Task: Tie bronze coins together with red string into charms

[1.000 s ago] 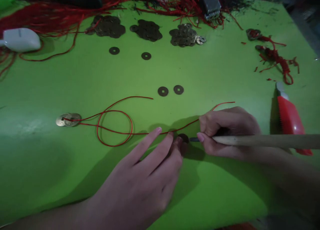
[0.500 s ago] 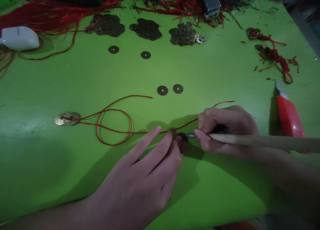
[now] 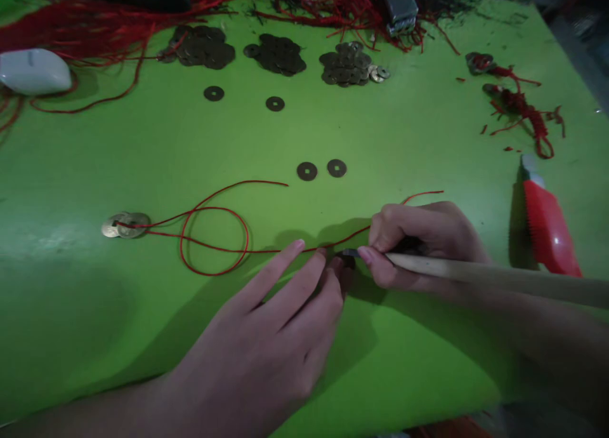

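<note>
1. A green tabletop [image 3: 118, 336] is seen from above. A thin red cord [image 3: 266, 252] runs across its middle and serves as the landmark here.
2. Far behind the cord's left end lies a white object [image 3: 33, 71], beside a mass of loose red thread [image 3: 85, 35].
3. At the cord's left end sit two brass coins [image 3: 124, 225], overlapping, with the cord passing through them.
4. Just right of those coins the cord curls into one flat loop, then runs on to the right.
5. Well behind the loop are three heaps of dark coins [image 3: 278, 54], with two single coins [image 3: 214, 93] just in front of them.
6. The left hand [image 3: 271, 336] comes in from the near side of the cord. Its fingers are stretched and close together, and the tips rest on the cord and on a small dark coin [image 3: 349, 262]. The thumb is hidden.
7. Two loose coins [image 3: 307, 171] lie just behind the cord at this spot.
8. The dark coin lies against the cord, mostly covered by the fingertips.
9. The right hand [image 3: 419, 244] rests on the cord, curled around a wooden-handled tool [image 3: 499, 276]. Thumb and forefinger pinch it near its metal tip, which touches the dark coin.
10. Beyond the cord's right end lies a red cutter [image 3: 547, 228]. Behind that are knotted red cord scraps [image 3: 518, 105].
</note>
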### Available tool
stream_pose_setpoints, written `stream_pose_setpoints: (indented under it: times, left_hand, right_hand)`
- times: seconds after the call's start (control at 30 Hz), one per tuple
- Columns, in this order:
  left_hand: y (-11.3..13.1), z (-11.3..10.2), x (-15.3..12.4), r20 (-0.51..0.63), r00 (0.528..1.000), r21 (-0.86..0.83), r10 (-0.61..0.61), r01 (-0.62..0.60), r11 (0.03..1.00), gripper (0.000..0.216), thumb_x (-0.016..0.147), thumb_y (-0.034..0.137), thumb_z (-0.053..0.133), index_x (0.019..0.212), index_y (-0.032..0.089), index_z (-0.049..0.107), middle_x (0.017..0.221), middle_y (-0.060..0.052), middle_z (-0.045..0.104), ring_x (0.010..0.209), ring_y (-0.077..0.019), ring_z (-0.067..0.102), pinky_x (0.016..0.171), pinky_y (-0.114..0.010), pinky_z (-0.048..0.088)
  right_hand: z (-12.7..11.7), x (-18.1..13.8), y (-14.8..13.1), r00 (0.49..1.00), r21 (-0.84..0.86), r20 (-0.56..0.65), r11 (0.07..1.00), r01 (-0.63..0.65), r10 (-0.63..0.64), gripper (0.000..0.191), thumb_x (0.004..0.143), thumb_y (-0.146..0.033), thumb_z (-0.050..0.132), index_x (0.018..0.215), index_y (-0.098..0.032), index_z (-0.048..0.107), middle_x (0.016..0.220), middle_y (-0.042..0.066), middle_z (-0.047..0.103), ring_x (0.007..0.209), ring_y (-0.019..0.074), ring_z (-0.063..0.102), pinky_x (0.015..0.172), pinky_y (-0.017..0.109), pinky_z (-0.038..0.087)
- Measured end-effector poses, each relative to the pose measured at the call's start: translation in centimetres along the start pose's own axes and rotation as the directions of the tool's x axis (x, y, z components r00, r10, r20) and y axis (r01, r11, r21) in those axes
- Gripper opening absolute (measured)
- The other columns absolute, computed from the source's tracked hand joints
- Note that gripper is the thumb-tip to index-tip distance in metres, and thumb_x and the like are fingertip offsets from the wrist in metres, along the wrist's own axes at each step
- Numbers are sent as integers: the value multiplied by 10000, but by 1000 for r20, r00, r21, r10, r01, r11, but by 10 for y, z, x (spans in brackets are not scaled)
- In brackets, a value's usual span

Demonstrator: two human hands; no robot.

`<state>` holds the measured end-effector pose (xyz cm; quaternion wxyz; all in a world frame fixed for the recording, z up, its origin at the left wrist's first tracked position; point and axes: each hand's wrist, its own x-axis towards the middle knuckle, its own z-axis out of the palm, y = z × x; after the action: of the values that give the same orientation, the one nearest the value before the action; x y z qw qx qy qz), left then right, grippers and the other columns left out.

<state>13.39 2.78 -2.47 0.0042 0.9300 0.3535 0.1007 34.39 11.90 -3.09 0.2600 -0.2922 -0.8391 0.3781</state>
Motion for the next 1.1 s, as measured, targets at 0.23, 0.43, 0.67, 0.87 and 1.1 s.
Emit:
stream_pose_setpoints:
  times: [0.23,0.43,0.67,0.87,1.1]
  left_hand:
    - [-1,1,-1,10,1000,-24,11,-11,1000,337,782,263,622,1095,140,625,1195,-54,613,1189,-264,495,1127,-475,302]
    - [0,-1,0,7,1000,-26,-1,1,1000,325,780,253,629,1085,140,627,1197,-51,612,1185,-256,498,1127,-464,305]
    - [1,0,0,-3,1000,-22,-10,10,1000,328,793,251,615,1096,125,621,1189,-58,611,1186,-258,493,1130,-463,297]
    - [1,0,0,11,1000,-20,3,-3,1000,337,788,260,615,1098,128,614,1192,-55,606,1191,-265,485,1128,-471,299]
    - [0,1,1,-16,1000,-14,5,-5,1000,321,801,246,594,1098,125,615,1177,-52,610,1181,-258,490,1123,-458,308]
  right_hand:
    - [-1,-1,-2,1000,-43,-10,999,4,-4,226,724,-88,587,637,-210,419,519,-73,436,432,56,407,377,186,301]
    - [-1,-1,-3,999,-39,-2,999,32,-32,261,712,-69,596,630,-217,397,502,-74,418,425,67,409,384,203,312]
    - [0,-1,-5,1000,-100,6,995,11,-10,252,749,-116,583,609,-210,397,494,-64,444,417,64,420,378,204,308]
    - [-1,-1,-4,1000,-88,20,996,-14,16,232,749,-117,595,636,-210,414,519,-64,469,429,60,424,377,199,304]
    - [-1,-1,-4,1000,-44,1,999,-22,22,244,754,-98,604,664,-219,413,511,-75,439,430,59,429,366,195,312]
